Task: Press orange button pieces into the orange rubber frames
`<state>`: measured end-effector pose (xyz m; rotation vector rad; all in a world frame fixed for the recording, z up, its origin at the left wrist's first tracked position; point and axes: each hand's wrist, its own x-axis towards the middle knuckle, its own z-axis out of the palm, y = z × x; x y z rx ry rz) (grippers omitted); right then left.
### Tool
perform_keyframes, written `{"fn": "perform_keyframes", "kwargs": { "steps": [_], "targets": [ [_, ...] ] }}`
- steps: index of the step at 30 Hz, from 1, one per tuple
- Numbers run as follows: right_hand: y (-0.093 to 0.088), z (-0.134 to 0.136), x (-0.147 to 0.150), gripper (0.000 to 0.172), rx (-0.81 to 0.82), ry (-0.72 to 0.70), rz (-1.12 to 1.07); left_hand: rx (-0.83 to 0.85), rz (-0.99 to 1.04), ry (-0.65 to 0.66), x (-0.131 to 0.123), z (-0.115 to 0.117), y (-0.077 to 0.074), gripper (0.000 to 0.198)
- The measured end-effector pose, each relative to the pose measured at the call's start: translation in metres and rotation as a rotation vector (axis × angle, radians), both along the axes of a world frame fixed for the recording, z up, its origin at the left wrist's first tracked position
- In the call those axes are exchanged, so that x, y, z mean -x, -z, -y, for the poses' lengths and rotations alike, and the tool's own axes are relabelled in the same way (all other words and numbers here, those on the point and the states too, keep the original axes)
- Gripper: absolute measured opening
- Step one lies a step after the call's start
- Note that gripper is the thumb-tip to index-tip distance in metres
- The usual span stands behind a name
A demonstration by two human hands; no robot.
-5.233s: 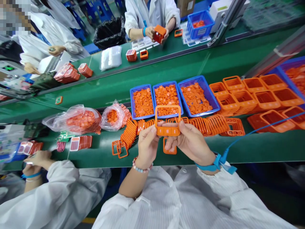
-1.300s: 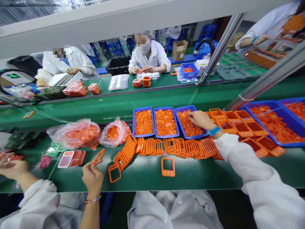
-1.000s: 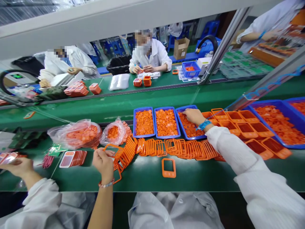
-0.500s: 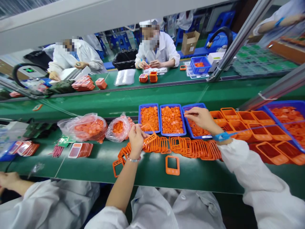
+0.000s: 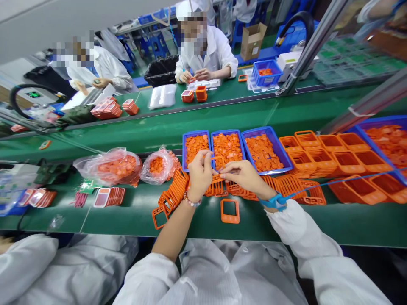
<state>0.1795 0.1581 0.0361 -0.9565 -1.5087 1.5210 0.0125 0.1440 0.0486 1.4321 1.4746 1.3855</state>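
Observation:
My left hand (image 5: 201, 177) is closed on an orange plastic frame (image 5: 218, 158), held up in front of the middle blue tray. Beside it my right hand (image 5: 243, 173) is pinched at the frame's lower edge; anything between those fingertips is too small to make out. Below both hands a row of orange frames (image 5: 282, 185) leans across the green bench. One single orange frame (image 5: 230, 211) lies flat nearer to me. Small orange pieces fill the left blue tray (image 5: 183, 148), the middle blue tray (image 5: 244, 154) and the right blue tray (image 5: 288, 160).
Stacked orange frames (image 5: 346, 159) stand to the right, by a larger blue tray (image 5: 365, 131). Clear bags of orange pieces (image 5: 117, 167) lie left, near red-and-white frames (image 5: 110, 197). A cord runs rightward from my blue wrist strap (image 5: 274, 202). Co-workers sit opposite and at my left.
My right hand has come left from the right blue tray to the held frame. My left hand has moved right and up with the frame. The camera view has shifted slightly.

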Motion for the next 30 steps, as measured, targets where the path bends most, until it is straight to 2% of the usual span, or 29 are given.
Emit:
{"fn": "perform_keyframes", "kwargs": {
  "steps": [6, 11, 13, 16, 19, 21, 23, 25, 27, 30],
  "targets": [
    [0.006, 0.004, 0.000, 0.027, 0.189, 0.001, -0.174, -0.033, -0.010, -0.022, -0.007, -0.001, -0.002, 0.032],
    [0.008, 0.003, -0.002, 0.029, 0.120, 0.047, -0.172, -0.031, -0.008, -0.016, -0.012, -0.006, -0.003, 0.033],
    [0.008, 0.002, 0.000, 0.036, 0.125, 0.072, -0.227, -0.039, -0.017, -0.023, -0.013, -0.007, -0.005, 0.033],
    [0.006, 0.000, 0.004, 0.047, 0.255, -0.057, -0.317, -0.049, -0.026, -0.030, -0.013, -0.009, -0.010, 0.032],
    [0.002, -0.007, 0.005, 0.041, 0.331, -0.224, -0.268, -0.076, 0.019, -0.037, -0.011, -0.014, -0.017, 0.036],
    [-0.004, -0.017, 0.001, 0.039, 0.279, -0.182, -0.256, -0.130, 0.057, -0.095, -0.009, -0.023, -0.020, 0.039],
    [-0.012, -0.029, -0.009, 0.038, 0.174, -0.050, -0.283, -0.167, 0.026, -0.162, -0.006, -0.036, -0.019, 0.039],
    [-0.022, -0.042, -0.023, 0.036, 0.068, 0.098, -0.321, -0.119, -0.165, -0.134, -0.006, -0.053, -0.013, 0.034],
    [-0.030, -0.051, -0.037, 0.034, -0.001, 0.211, -0.351, 0.024, -0.504, -0.005, -0.009, -0.069, -0.005, 0.026],
    [-0.036, -0.059, -0.051, 0.031, -0.023, 0.275, -0.380, 0.237, -0.927, 0.144, -0.023, -0.089, 0.010, 0.022]
  ]
}}
